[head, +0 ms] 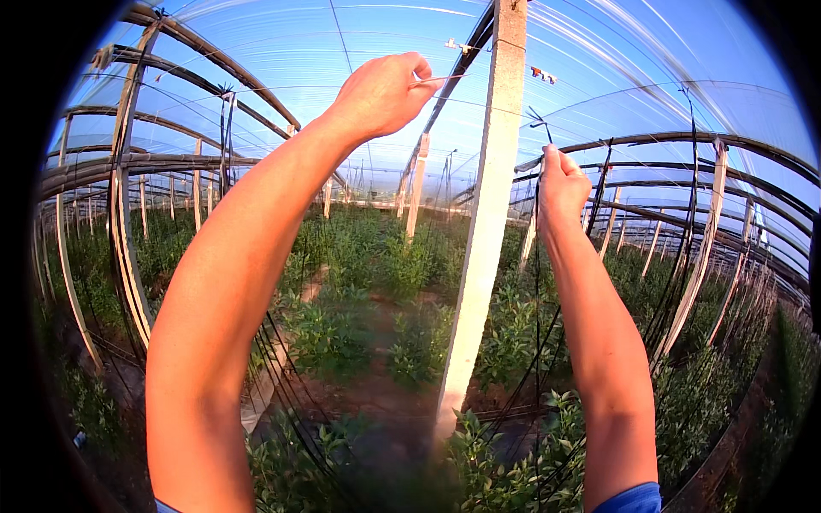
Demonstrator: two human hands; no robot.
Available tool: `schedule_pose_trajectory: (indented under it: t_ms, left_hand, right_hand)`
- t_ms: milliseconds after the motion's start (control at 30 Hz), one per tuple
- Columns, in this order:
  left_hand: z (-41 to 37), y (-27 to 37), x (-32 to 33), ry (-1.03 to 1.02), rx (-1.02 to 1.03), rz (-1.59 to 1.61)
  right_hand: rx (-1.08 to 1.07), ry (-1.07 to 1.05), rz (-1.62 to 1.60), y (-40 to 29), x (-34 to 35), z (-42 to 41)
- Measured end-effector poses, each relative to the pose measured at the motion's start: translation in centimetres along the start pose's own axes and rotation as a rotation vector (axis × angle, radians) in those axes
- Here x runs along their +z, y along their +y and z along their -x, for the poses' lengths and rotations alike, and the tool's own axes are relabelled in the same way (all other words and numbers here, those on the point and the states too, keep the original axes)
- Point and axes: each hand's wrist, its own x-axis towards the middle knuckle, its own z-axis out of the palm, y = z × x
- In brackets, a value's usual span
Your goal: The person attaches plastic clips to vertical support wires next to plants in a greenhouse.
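Observation:
My left hand [388, 93] is raised high, just left of a pale concrete post [482, 211]. Between its thumb and fingers it pinches a thin light strand [454, 77], whose tip points toward the post; its exact kind is unclear. To the right of the post, my right hand [563, 183] grips a black cord [548, 133]. The cord's upper end is knotted around a thin overhead wire [471, 102], with short loose ends sticking up. Below the right hand, black cord hangs down toward the plants [513, 327].
Small clips [544, 75] hang near the post's top. Bamboo poles [211, 54] and more posts [699, 256] carry a clear plastic film roof [269, 38]. Black cords [295, 391] slant down on the left. Leafy rows [340, 327] flank a soil path [385, 397].

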Motion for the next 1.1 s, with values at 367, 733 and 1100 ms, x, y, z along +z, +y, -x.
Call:
schedule_pose_trajectory:
  t_ms: [367, 733, 1100]
  left_hand:
    - [2.2, 2.8, 1.8, 0.374, 0.089, -0.13]
    - [26.5, 26.9, 2.4, -0.319, -0.258, 0.612]
    - [55.4, 39.3, -0.8, -1.243, -0.515, 0.38]
  right_hand:
    - [-0.018, 0.131, 0.401, -4.0, -8.9, 2.0]
    - [0.564, -0.684, 0.06, -10.5, -28.5, 28.5]
    - [0.869, -1.245, 0.793, -17.5, -60.5, 52.2]
